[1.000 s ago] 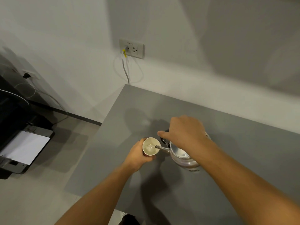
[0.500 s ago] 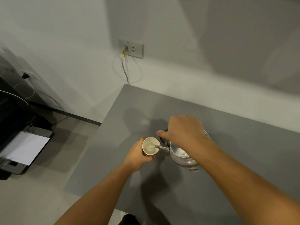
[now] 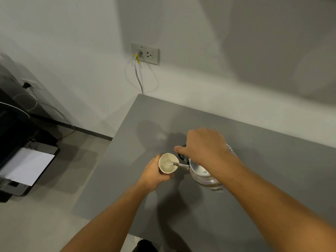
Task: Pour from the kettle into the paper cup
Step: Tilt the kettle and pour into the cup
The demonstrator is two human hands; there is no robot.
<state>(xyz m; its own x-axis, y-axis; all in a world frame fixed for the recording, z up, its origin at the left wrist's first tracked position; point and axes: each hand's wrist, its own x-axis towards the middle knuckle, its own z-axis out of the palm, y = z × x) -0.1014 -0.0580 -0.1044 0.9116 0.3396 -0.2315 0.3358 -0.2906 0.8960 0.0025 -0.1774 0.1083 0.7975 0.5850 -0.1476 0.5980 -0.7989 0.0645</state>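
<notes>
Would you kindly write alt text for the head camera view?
A right hand tilts a metal kettle, its spout over a paper cup held by the left hand, above a grey table. A printer sits on the floor at left.

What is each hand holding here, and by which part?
Left hand grips the paper cup around its side wall. Right hand holds the kettle by its top handle, tilted toward the cup.

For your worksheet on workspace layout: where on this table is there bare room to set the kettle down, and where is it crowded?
Bare patches on the table: the far strip along the wall, the right side beyond the kettle, and the near-left corner beside the left forearm. Crowded: the middle, where the left hand holds the cup and the right hand tilts the kettle.
</notes>
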